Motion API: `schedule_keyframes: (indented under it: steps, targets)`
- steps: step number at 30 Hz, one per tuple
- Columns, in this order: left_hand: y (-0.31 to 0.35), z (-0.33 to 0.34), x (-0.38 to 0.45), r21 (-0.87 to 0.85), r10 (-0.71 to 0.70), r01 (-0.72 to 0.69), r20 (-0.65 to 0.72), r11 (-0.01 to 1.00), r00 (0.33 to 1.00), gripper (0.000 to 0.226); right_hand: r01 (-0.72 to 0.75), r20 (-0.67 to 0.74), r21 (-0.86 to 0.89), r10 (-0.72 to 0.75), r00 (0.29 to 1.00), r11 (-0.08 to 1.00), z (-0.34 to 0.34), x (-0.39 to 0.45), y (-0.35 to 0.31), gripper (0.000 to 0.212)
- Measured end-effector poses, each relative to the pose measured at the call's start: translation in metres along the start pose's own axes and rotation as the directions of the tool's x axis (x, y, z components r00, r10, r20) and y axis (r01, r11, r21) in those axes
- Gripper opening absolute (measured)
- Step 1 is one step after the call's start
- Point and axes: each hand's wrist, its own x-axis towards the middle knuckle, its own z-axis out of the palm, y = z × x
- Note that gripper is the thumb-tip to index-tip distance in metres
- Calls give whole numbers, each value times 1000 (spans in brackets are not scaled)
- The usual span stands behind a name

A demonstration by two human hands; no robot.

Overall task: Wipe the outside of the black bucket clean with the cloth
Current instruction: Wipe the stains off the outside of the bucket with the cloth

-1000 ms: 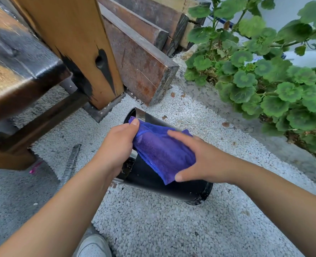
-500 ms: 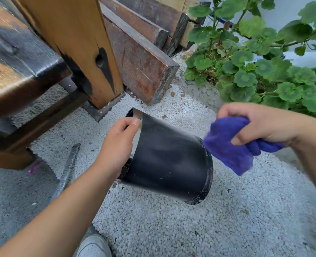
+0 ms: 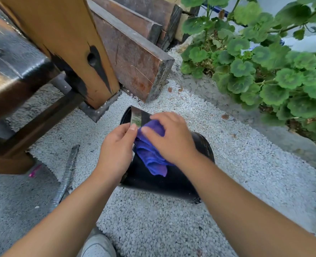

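Note:
The black bucket [image 3: 164, 182] lies tilted on its side on white gravel, its open mouth facing up-left and its base to the right. My left hand [image 3: 116, 151] grips the rim at the mouth and steadies the bucket. A bunched purple cloth [image 3: 150, 154] lies against the bucket's upper side. My right hand [image 3: 172, 138] presses down on the cloth and holds it, covering its upper part. Part of the bucket wall is hidden under both hands.
A wooden bench and its thick post [image 3: 70, 43] stand at the left. Weathered planks [image 3: 135, 58] lean behind the bucket. Green leafy plants [image 3: 264, 71] fill the right. A grey metal rod [image 3: 66, 177] lies on the ground at the left. My white shoe [image 3: 97, 245] shows at the bottom.
My right hand had lifted the cloth off to the right of the bucket. It has now come back and presses the cloth onto the bucket's side near the rim. My left hand stayed on the rim.

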Motion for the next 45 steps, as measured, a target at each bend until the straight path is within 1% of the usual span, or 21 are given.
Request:
schedule_keyframes:
  steps: [1, 2, 3, 6, 7, 9, 10, 12, 13, 15, 16, 17, 20, 23, 25, 27, 31, 35, 39, 41, 45]
  targets:
    - [0, 1, 0, -4, -2, 2, 3, 1000, 1000, 26, -3, 9, -49, 3, 1000, 999, 6, -8, -3, 61]
    - [-1, 0, 0, -13, 5, -4, 13, 1000, 1000, 27, 17, -21, -69, -18, 1000, 997, 12, -12, -8, 66]
    - [-1, 1, -1, -31, 11, -11, 20, 999, 1000, 29, 56, -76, -64, -60, 995, 996, 17, -13, -12, 64]
    - [-2, 0, -3, -11, 21, -21, 15, 1000, 1000, 33, 183, -224, -31, -185, 957, 983, 20, -2, -22, 42]
    - [-2, -2, -4, 16, 21, -21, -4, 1000, 1000, 33, 223, -228, -49, -229, 946, 974, 19, 6, -20, 36]
    - [-3, -6, -2, 77, -9, 13, -57, 997, 998, 31, 248, -133, -168, -271, 953, 954, 15, 19, -11, 26]
    - [-4, -7, -2, 104, -24, 31, -69, 994, 997, 30, 217, -53, -203, -232, 971, 955, 13, 22, -6, 25]
    - [-3, -8, -4, 140, -14, 24, -68, 990, 998, 31, 105, 52, -129, -99, 994, 986, 15, 20, -4, 32]
    - [-2, -7, -5, 137, -1, 9, -60, 990, 998, 30, 57, 69, -99, -50, 996, 993, 20, 17, -5, 38]
    - [-1, -5, -5, 139, 25, -19, -39, 990, 999, 31, 32, 63, -178, -21, 998, 984, 30, 7, -8, 56]
    - [1, -4, -4, 158, 30, -25, -32, 987, 999, 34, 40, 47, -221, -30, 998, 974, 34, 4, -6, 58]
    - [2, -5, -3, 170, 27, -22, -26, 985, 999, 37, 56, 34, -255, -49, 998, 965, 36, 2, -3, 56]
    - [-5, -15, 3, 176, 13, -10, -17, 984, 1000, 32, 85, 53, -304, -72, 996, 949, 32, -4, 20, 47]
    - [-11, -23, 7, 147, -57, 51, 39, 988, 998, 21, -29, 32, -315, 41, 999, 949, 21, -14, 60, 47]
    - [-10, -23, 8, 154, -99, 86, 76, 984, 992, 28, -154, 12, -296, 165, 986, 943, 11, -16, 89, 43]
    - [-7, -18, 8, 153, -118, 104, 87, 983, 989, 30, -200, 11, -281, 212, 977, 939, 1, -17, 111, 39]
    - [-2, -12, 8, 205, -132, 105, 124, 973, 984, 31, -164, 30, -232, 175, 984, 959, -10, -18, 128, 35]
    - [1, -10, 12, 175, -126, 100, 146, 979, 981, 23, -176, 38, -212, 188, 981, 961, -15, -18, 134, 37]
    - [4, -8, 30, 125, -148, 131, 138, 984, 979, 22, -155, 58, -166, 166, 984, 974, -24, -21, 134, 37]
    - [4, -8, 37, 95, -168, 156, 133, 983, 977, 23, -114, 56, -167, 124, 991, 979, -32, -34, 131, 38]
    - [7, -3, 45, 77, -185, 176, 121, 981, 975, 24, -66, 48, -184, 76, 996, 981, -41, -92, 123, 46]
